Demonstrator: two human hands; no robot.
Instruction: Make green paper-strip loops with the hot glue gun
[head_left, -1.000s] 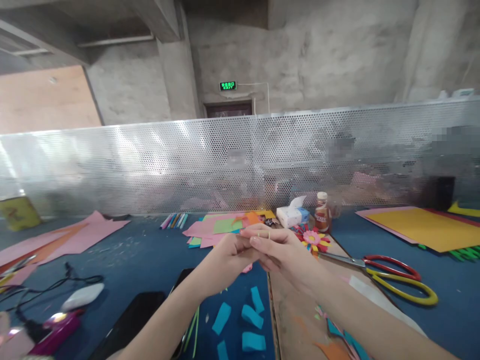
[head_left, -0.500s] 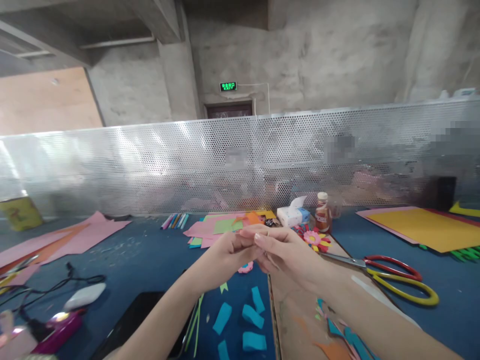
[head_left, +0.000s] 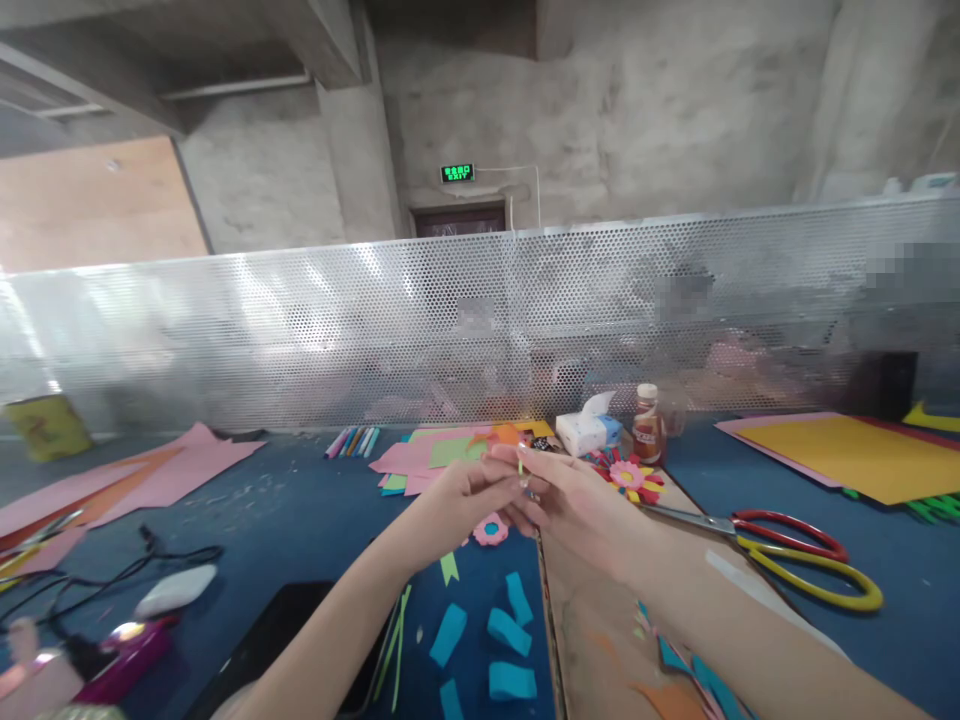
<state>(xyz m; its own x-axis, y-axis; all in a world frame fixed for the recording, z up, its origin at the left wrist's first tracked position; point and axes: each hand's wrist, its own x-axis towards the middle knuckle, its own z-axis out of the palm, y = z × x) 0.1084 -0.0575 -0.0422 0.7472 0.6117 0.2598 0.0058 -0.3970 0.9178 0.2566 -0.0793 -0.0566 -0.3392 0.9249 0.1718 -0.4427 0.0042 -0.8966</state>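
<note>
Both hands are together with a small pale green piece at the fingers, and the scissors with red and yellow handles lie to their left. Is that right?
Not quite: in the head view, the scissors lie to the right of the left hand and right hand. The hands are together with the small pale green piece, as you say.

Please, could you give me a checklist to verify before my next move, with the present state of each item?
1. Small green strip at the fingertips: ok, it shows between left hand and right hand.
2. Which hand grips it: cannot tell, the fingers overlap.
3. Pink flower in sight: ok, just below the fingers.
4. Scissors out of the hands: ok, they lie beyond the right forearm.
5. Brown board free of scraps: not ok, orange scrap and blue scraps lie there.
</note>
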